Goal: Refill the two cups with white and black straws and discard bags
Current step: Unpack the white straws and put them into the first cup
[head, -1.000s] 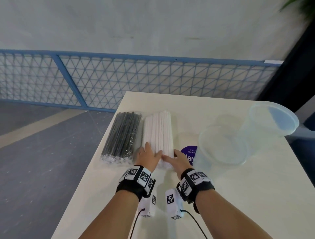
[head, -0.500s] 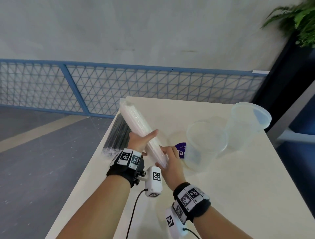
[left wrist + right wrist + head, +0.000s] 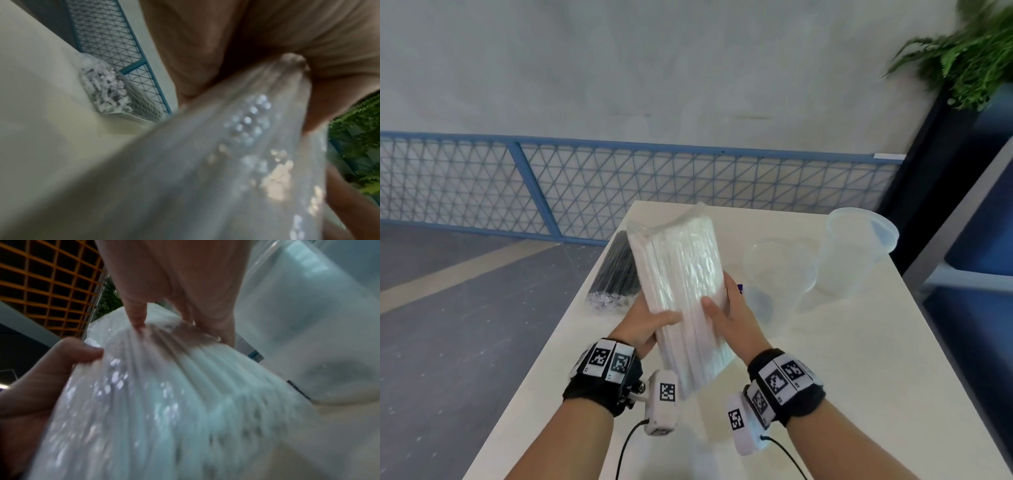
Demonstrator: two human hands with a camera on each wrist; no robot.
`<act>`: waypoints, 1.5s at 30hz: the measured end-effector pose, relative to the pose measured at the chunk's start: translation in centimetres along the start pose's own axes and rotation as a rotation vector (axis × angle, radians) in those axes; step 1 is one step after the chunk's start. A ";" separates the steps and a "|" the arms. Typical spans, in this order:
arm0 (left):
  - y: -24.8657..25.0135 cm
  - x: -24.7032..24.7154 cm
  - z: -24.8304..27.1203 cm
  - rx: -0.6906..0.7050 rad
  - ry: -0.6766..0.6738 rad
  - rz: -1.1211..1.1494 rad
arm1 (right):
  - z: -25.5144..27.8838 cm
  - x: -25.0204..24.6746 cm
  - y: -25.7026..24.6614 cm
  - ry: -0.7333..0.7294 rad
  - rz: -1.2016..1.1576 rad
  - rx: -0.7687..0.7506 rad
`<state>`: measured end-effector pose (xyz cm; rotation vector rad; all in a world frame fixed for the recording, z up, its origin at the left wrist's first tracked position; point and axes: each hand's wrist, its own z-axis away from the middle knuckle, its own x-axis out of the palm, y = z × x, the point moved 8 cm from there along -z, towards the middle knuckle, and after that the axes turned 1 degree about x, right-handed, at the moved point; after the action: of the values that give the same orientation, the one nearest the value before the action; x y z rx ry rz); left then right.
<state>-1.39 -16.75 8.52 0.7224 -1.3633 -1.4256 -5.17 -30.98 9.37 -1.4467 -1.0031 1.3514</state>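
Both hands hold a clear bag of white straws (image 3: pixel 681 291) tilted up off the table. My left hand (image 3: pixel 650 323) grips its left side with the thumb across the front. My right hand (image 3: pixel 722 308) grips the right side, thumb on the front too. The same bag of white straws (image 3: pixel 164 402) fills the right wrist view and lies blurred across the left wrist view (image 3: pixel 226 162). The bag of black straws (image 3: pixel 616 270) lies flat near the table's left edge, partly hidden behind the white bag. Two clear plastic cups stand to the right, the nearer cup (image 3: pixel 779 274) and the farther cup (image 3: pixel 856 246).
The white table (image 3: pixel 859 377) drops off at its left edge to a grey floor. A blue mesh fence (image 3: pixel 551 192) runs behind. A potted plant (image 3: pixel 969 58) is at the upper right. A purple sticker (image 3: pixel 740 289) peeks out beside my right hand.
Both hands have lifted the white straw bag from flat on the table. It has tilted up steeper since half a second ago, and the right hand now grips its side.
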 end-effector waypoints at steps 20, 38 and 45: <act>0.6 1.4 0.9 0.118 0.057 -0.333 | 2.3 -6.7 -2.9 0.457 -0.213 -0.053; 0.1 1.2 -0.4 0.123 0.084 -0.394 | 1.0 -6.8 -2.8 0.361 -0.415 0.107; 0.1 1.3 -0.7 0.122 0.094 -0.421 | 0.4 -6.4 -4.0 0.259 -0.609 0.125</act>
<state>-1.21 -18.20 8.73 1.1952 -1.2808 -1.6163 -6.02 -35.94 15.01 -1.0641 -1.0508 0.7494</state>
